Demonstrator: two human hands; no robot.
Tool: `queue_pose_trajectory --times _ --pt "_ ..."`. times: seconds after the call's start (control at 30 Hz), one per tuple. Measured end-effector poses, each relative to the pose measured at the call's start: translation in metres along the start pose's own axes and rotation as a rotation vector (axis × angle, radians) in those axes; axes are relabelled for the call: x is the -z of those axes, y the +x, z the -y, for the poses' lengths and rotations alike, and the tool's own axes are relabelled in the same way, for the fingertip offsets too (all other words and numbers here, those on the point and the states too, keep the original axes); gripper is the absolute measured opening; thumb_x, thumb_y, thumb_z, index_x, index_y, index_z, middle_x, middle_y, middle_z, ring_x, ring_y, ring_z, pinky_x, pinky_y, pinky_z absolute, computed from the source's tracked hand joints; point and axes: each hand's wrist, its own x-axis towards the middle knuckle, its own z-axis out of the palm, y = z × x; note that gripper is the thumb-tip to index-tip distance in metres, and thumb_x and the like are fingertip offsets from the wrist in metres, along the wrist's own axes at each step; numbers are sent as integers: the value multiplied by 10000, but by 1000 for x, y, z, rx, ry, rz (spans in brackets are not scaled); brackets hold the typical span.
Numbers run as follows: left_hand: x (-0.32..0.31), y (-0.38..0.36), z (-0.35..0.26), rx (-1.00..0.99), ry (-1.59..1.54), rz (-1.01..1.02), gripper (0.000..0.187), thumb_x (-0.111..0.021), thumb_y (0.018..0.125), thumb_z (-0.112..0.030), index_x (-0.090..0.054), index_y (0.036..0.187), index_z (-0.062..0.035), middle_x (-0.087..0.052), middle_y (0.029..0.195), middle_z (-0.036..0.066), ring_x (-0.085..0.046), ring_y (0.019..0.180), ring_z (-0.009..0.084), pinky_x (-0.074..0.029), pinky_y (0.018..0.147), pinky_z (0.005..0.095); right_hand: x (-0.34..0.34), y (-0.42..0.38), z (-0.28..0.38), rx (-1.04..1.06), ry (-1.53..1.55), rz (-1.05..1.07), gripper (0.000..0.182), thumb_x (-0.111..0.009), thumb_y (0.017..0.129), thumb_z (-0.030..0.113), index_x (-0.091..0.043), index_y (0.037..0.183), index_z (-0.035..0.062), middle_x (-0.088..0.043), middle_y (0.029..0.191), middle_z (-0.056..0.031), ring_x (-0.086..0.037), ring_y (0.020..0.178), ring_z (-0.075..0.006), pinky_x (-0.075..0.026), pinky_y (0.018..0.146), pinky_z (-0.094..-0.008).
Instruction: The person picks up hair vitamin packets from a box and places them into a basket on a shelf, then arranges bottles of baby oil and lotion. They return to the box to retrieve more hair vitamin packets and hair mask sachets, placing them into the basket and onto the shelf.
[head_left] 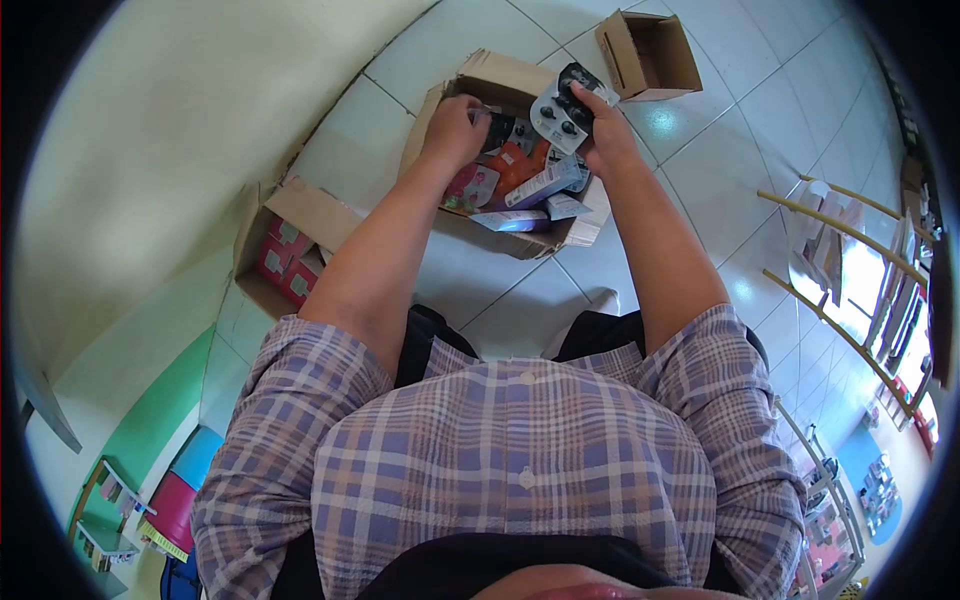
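An open cardboard box (420, 137) full of small packaged goods stands on the floor in front of me. My right hand (605, 128) holds a black-and-white packet (562, 118) with rounded edges above the box's right side, thumb on top. At the box's left wall, my left hand (456, 132) has its fingers curled around the edge of a black packet (499, 131); its fingertips are partly hidden. Between the hands lie orange packets (515, 168), a pink packet (472, 186) and a white-and-purple carton (541, 186).
A smaller open cardboard box (650, 62) stands beyond my right hand. To the left, another cardboard box (262, 250) contains red packs (287, 255) beside the wall. A rack with yellow rails (845, 235) stands at the right on the tiled floor (590, 275).
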Motion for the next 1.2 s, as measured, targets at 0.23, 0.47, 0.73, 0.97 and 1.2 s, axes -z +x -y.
queue_pose_trajectory --times 0.23,0.47,0.73,0.97,1.2 --pt "-17 -36 2 -200 537 221 733 -768 814 -291 -437 1419 -45 -382 1479 210 -398 1347 431 -421 1066 522 14 4 1 24 17 -72 336 -770 851 184 -610 1125 72 -714 975 -90 -717 836 -241 -609 740 -442" --pt "-18 -22 7 -195 387 242 721 -823 756 -240 -464 1356 -61 -469 1341 170 -488 1263 388 -459 1023 470 9 -6 -2 24 -129 -98 318 -766 861 184 -612 1117 76 -704 982 -78 -713 858 -237 -601 731 -421" --pt "24 7 -23 -63 280 291 371 -794 822 -291 -695 1052 -17 -697 959 163 -663 865 325 -522 822 399 11 -7 -7 80 -226 -89 442 -813 809 146 -568 1159 33 -695 983 -103 -712 805 -224 -602 660 -398" --pt "92 33 -53 99 -484 520 304 -786 864 -311 -716 1058 -88 -710 868 -17 -634 767 62 -470 675 214 4 0 -19 73 -146 0 434 -733 914 209 -523 1261 54 -670 1095 -107 -690 946 -251 -590 783 -420" --pt "38 -1 -84 63 -307 542 351 -761 886 -361 -696 1017 -41 -721 880 11 -702 719 107 -458 562 214 -21 -13 -11 -24 -18 124 1077 -187 782 913 -466 1420 92 -549 1388 -157 -556 1249 -332 -413 1076 -557"
